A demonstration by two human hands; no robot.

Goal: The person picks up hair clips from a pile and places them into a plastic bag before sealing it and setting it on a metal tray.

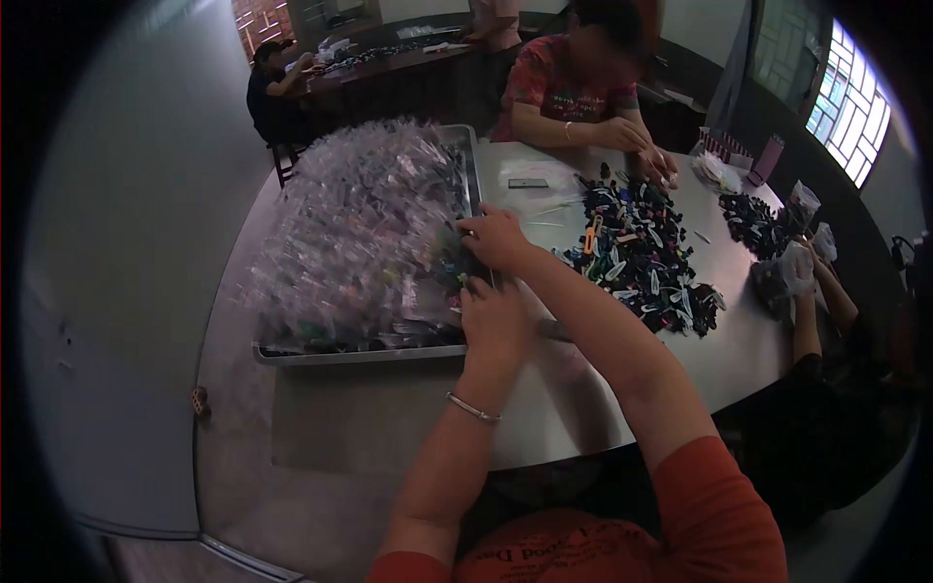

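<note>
A large metal tray [364, 358] is heaped with small clear plastic packets [360, 233], whose outlines are blurred; dark pieces show through them. At the tray's right side, both of my hands reach against the edge of the heap. My left hand [494, 316], with a bracelet at the wrist, is nearer to me, its fingers bent. Just beyond it, my right hand [501, 238] has its fingers curled toward the packets. Dark stuff lies between the two hands; what the fingertips hold cannot be made out.
Right of my arms, a pile of loose hair clips [641, 257] covers part of the table [369, 418]. Across from me, a person's hands [646, 146] work over it. Another person's hands [802, 257] handle plastic bags beside a second dark pile [753, 223]. Clear bags [535, 199] lie near the tray.
</note>
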